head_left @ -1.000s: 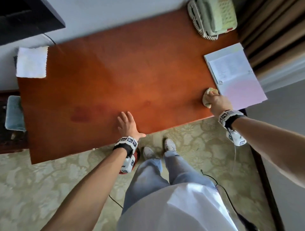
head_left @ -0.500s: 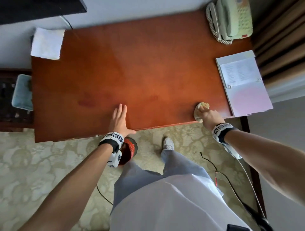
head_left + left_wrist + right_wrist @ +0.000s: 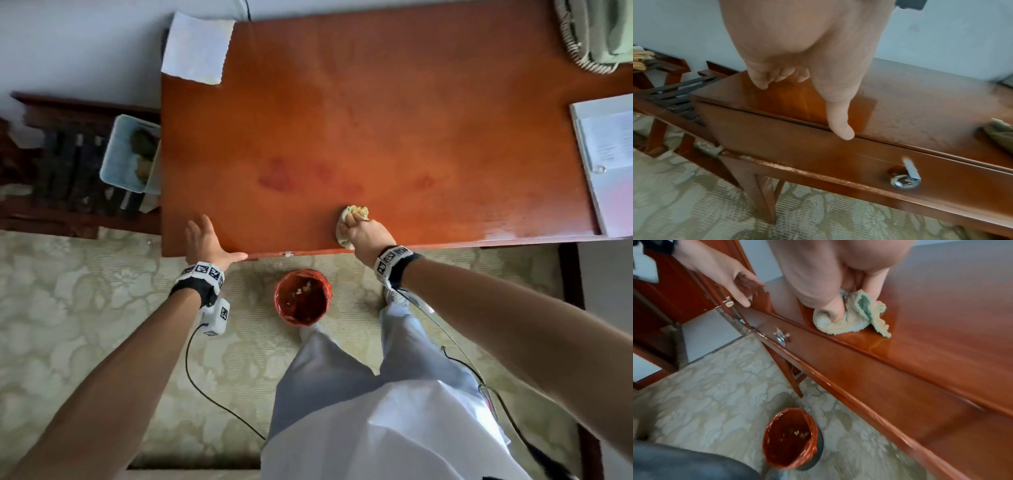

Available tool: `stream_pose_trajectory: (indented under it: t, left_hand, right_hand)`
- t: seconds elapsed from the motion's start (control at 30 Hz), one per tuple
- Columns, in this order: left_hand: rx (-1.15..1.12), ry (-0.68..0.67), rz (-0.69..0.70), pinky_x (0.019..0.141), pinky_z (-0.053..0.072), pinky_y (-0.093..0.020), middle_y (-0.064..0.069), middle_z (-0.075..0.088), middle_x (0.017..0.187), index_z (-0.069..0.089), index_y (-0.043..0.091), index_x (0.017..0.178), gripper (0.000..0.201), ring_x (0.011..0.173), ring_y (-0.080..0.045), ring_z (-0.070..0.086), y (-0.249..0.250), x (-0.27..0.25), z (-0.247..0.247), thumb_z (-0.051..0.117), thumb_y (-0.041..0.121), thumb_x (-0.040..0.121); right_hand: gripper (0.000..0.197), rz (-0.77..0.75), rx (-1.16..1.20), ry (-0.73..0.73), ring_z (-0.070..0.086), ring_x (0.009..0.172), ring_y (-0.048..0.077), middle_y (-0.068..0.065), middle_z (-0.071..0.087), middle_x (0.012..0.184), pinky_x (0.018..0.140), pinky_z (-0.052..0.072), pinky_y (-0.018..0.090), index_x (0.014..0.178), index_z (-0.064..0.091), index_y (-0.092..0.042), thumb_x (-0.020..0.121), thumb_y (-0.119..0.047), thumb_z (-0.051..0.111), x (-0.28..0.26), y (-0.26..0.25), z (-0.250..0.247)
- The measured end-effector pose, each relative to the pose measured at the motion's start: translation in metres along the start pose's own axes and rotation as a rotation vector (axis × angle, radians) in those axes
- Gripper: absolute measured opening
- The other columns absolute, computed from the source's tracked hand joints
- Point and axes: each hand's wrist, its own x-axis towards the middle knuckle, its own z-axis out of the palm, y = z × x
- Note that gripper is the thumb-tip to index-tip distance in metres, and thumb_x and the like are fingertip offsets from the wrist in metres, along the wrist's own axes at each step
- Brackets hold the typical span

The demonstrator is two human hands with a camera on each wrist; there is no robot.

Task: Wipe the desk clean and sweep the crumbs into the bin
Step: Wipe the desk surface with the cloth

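Cloth: crumpled cream terry cloth with a pale green edge (image 3: 851, 318), bunched into a wad, lying on the desk top just inside the front edge.
Right hand: right hand (image 3: 364, 236) holds the wad, fingers curled round it and pressing it onto the wood.
Left hand: left hand (image 3: 205, 241) flat and relaxed at the front edge near the left corner, fingers straight on the top, thumb lying along the edge; holds nothing.
Desk: glossy reddish-brown wooden desk (image 3: 376, 120); darker blotches in the finish left of centre. Metal drawer pull (image 3: 905, 180) on the front panel.
Bin: small round bin with an orange-red plastic liner (image 3: 303, 297) on the patterned carpet, just in front of the desk, between the two arms. Pale bits lie at its bottom.
Around: white paper napkin (image 3: 197, 48) at the back left corner, overhanging the edge; open white ring binder (image 3: 606, 161) at the right end; pale green corded telephone (image 3: 596, 31) at the back right. Light blue plastic tub (image 3: 132, 154) on a dark slatted wooden rack left of the desk.
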Motion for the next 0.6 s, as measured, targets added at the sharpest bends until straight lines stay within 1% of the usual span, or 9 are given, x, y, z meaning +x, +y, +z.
stream_pose_trajectory:
  t: [0.07, 0.17, 0.23, 0.27, 0.37, 0.43, 0.5, 0.53, 0.6]
  left_hand:
    - [-0.036, -0.013, -0.046, 0.127, 0.014, -0.045, -0.024, 0.002, 0.167, 0.004, 0.005, 0.161, 0.142, 0.156, -0.036, 0.004, -0.024, 0.008, -0.003, 0.095, 0.048, 0.062]
    - [-0.058, 0.027, -0.016, 0.126, 0.020, -0.043, -0.021, 0.008, 0.168, 0.012, 0.002, 0.160, 0.130, 0.155, -0.033, 0.011, -0.049, 0.013, -0.004, 0.094, 0.041, 0.067]
    - [-0.061, 0.083, -0.037, 0.121, 0.030, -0.046, -0.018, 0.011, 0.168, 0.018, 0.004, 0.159, 0.113, 0.154, -0.032, 0.018, -0.063, 0.014, -0.003, 0.087, 0.035, 0.076]
    - [-0.068, 0.109, -0.061, 0.118, 0.036, -0.048, -0.018, 0.015, 0.167, 0.021, 0.004, 0.158, 0.101, 0.152, -0.033, 0.022, -0.069, 0.013, -0.004, 0.081, 0.032, 0.082]
    - [-0.120, 0.145, -0.096, 0.101, 0.050, -0.049, -0.018, 0.040, 0.154, 0.032, 0.006, 0.151, 0.066, 0.136, -0.035, 0.048, -0.089, 0.013, -0.003, 0.061, 0.019, 0.094]
    - [-0.169, 0.129, -0.077, 0.097, 0.053, -0.047, -0.014, 0.047, 0.150, 0.029, 0.011, 0.155, 0.066, 0.129, -0.033, 0.054, -0.101, 0.013, -0.002, 0.056, 0.012, 0.095]
    - [-0.237, 0.113, -0.059, 0.100, 0.052, -0.042, -0.010, 0.051, 0.148, 0.029, 0.016, 0.158, 0.072, 0.129, -0.031, 0.055, -0.110, 0.010, -0.004, 0.055, 0.003, 0.093]
    - [-0.292, 0.116, -0.071, 0.099, 0.052, -0.039, -0.009, 0.056, 0.145, 0.032, 0.019, 0.158, 0.072, 0.127, -0.030, 0.057, -0.113, 0.008, -0.006, 0.054, -0.001, 0.092]
    - [-0.386, 0.137, -0.105, 0.086, 0.053, -0.033, -0.008, 0.068, 0.126, 0.046, 0.022, 0.150, 0.064, 0.113, -0.030, 0.065, -0.120, 0.004, -0.008, 0.052, -0.002, 0.091]
  right_hand:
    - [0.054, -0.025, -0.016, 0.011, 0.042, 0.134, 0.033, 0.012, 0.044, 0.140, 0.097, 0.048, 0.043, 0.146, 0.040, -0.004, 0.092, -0.001, 0.042, 0.032, -0.039, -0.007]
    - [0.053, -0.084, -0.070, 0.036, 0.039, 0.137, 0.034, 0.014, 0.042, 0.144, 0.102, 0.046, 0.042, 0.148, 0.035, 0.000, 0.095, -0.002, 0.039, 0.075, -0.097, -0.016]
    - [0.053, -0.134, -0.099, 0.052, 0.039, 0.137, 0.035, 0.016, 0.042, 0.144, 0.104, 0.045, 0.044, 0.147, 0.035, 0.001, 0.095, 0.000, 0.040, 0.100, -0.135, -0.019]
    - [0.053, -0.160, -0.111, 0.058, 0.040, 0.135, 0.037, 0.017, 0.042, 0.143, 0.102, 0.047, 0.045, 0.146, 0.036, 0.002, 0.094, 0.001, 0.041, 0.111, -0.154, -0.021]
    - [0.055, -0.223, -0.115, 0.024, 0.049, 0.126, 0.039, 0.017, 0.047, 0.136, 0.087, 0.055, 0.046, 0.144, 0.039, 0.001, 0.089, 0.003, 0.047, 0.149, -0.204, -0.023]
    - [0.055, -0.229, -0.099, 0.027, 0.056, 0.119, 0.041, 0.018, 0.051, 0.130, 0.085, 0.056, 0.048, 0.143, 0.037, 0.001, 0.089, 0.003, 0.045, 0.174, -0.237, -0.025]
    - [0.050, -0.220, -0.029, 0.008, 0.059, 0.112, 0.042, 0.019, 0.054, 0.125, 0.084, 0.056, 0.051, 0.143, 0.034, 0.003, 0.093, -0.003, 0.038, 0.187, -0.271, -0.039]
    - [0.052, -0.225, 0.001, 0.001, 0.060, 0.111, 0.042, 0.019, 0.054, 0.125, 0.083, 0.056, 0.050, 0.143, 0.031, 0.006, 0.094, -0.008, 0.043, 0.192, -0.287, -0.043]
    - [0.067, -0.266, 0.038, 0.003, 0.060, 0.108, 0.039, 0.018, 0.054, 0.123, 0.080, 0.057, 0.048, 0.143, 0.030, 0.010, 0.090, -0.016, 0.062, 0.201, -0.316, -0.048]
